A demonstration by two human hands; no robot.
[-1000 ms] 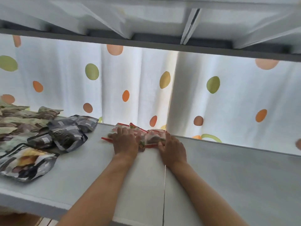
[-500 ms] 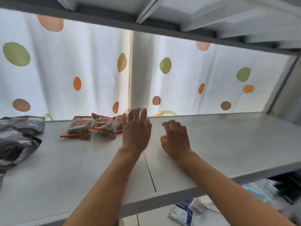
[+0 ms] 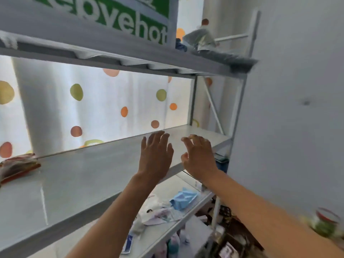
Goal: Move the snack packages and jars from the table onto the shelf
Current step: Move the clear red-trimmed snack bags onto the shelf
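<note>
Red-edged snack packages (image 3: 17,167) lie on the grey shelf board (image 3: 89,175) at the far left. My left hand (image 3: 156,157) hovers over the shelf's front right part, fingers straight and empty. Just right of it is my right hand (image 3: 198,158), fingers loosely bent, holding nothing. Both hands are far to the right of the packages. A blurred jar with a red lid (image 3: 324,223) shows at the lower right edge.
An upper shelf (image 3: 130,53) carries a box with green lettering (image 3: 119,17) and a silvery bag (image 3: 200,40). The lower shelf (image 3: 186,216) holds a blue face mask (image 3: 183,200) and papers. A grey wall (image 3: 297,108) closes the right side. A dotted curtain (image 3: 93,108) hangs behind.
Both hands let go of the red packages and drew back to the right. The view swung right, so the packages now sit at the far left.
</note>
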